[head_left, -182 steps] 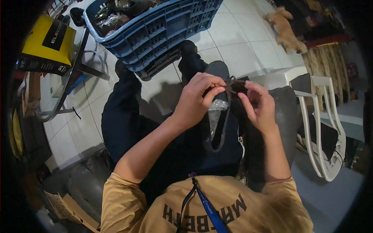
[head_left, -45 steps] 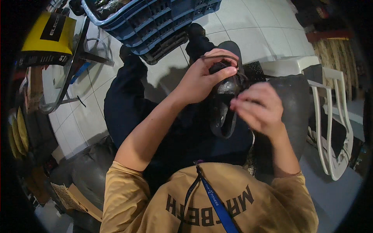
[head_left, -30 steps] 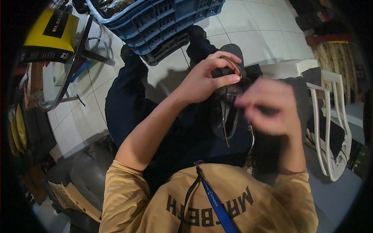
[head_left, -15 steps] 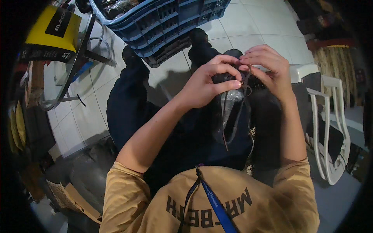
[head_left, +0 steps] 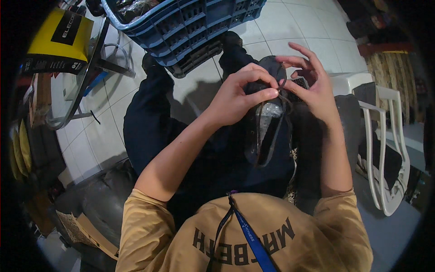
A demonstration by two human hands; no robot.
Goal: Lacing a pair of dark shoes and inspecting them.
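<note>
both hands (head_left: 244, 95) lacing a dark shoe (head_left: 267, 131)

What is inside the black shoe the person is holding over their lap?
Crumpled clear stuffing shows in the opening of the black shoe. The left hand and right hand pinch a lace above it, covering the toe end.

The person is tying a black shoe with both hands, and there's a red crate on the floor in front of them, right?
Not quite: the crate is blue, not red, as the head view shows. The rest holds: the left hand and right hand work the lace of a black shoe.
</note>
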